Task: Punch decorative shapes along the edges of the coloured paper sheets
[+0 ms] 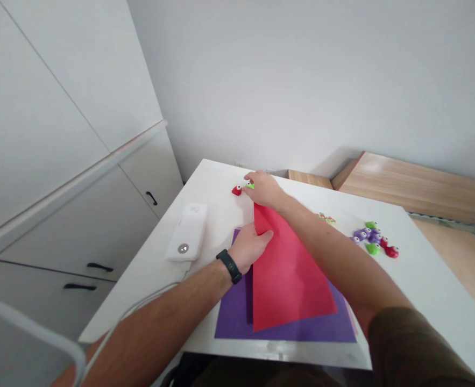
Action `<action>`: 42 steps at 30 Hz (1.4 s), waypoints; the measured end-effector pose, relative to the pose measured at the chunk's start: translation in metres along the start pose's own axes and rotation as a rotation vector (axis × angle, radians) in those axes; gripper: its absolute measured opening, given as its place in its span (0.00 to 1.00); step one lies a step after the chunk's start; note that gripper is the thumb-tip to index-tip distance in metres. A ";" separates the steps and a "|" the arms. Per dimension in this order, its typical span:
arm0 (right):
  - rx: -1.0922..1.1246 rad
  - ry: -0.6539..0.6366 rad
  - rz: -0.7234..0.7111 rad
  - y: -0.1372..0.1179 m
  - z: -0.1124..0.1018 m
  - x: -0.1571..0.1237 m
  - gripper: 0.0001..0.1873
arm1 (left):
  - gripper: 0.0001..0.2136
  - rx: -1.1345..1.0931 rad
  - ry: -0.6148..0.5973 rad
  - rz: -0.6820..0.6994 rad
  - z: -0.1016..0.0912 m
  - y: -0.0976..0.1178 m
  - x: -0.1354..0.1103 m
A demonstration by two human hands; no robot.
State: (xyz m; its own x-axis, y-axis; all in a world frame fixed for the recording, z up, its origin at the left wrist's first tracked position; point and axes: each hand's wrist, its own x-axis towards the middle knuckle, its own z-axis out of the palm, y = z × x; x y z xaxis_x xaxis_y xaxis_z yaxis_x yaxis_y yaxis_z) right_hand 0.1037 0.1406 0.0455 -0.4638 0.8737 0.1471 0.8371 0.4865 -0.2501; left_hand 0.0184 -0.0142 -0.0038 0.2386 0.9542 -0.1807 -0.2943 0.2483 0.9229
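My left hand grips the left edge of a red sheet of paper, thumb on top. The sheet stands tilted, its left edge raised over a purple sheet on the table. Past the red sheet's far end, my right hand has its thumb and fingers closed around a small green piece with a round eye. The piece is partly hidden by the fingers. Just left of it lies a small red piece with an eye.
A white power bank with a cable lies on the left of the white table. To the right sits a cluster of purple, green and red eyed pieces. Small colourful bits lie behind my right forearm. Cabinets flank the left.
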 end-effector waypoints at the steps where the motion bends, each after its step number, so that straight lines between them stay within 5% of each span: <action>1: -0.012 -0.024 -0.004 -0.005 0.006 0.010 0.18 | 0.12 -0.003 -0.002 0.000 0.000 0.000 0.000; 11: -0.086 -0.131 0.020 -0.027 0.041 0.033 0.13 | 0.11 0.040 -0.005 -0.003 -0.005 -0.006 0.006; 17: 0.007 0.058 0.016 -0.034 0.014 0.015 0.23 | 0.11 0.038 -0.006 0.027 -0.004 -0.003 0.004; 20: 0.171 0.271 0.020 -0.017 -0.013 -0.012 0.24 | 0.10 0.048 0.016 0.031 -0.003 -0.001 0.003; 26: 0.573 0.355 0.175 0.046 -0.042 -0.101 0.16 | 0.13 0.107 0.052 0.047 -0.002 0.005 0.000; 34: 0.978 0.334 0.467 0.105 -0.034 -0.220 0.25 | 0.21 0.174 0.049 0.069 -0.005 0.007 -0.002; 42: 1.220 0.309 0.475 0.116 -0.021 -0.249 0.24 | 0.25 0.170 0.083 0.155 -0.008 0.014 -0.001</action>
State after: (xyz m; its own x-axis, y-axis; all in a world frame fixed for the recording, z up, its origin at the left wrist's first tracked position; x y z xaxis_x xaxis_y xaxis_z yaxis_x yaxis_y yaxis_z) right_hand 0.3223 -0.0204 0.0000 0.0161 0.9996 -0.0233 0.0321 -0.0238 -0.9992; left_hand 0.0066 -0.0105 0.0065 0.1237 0.9909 -0.0533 -0.1597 0.0729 0.9845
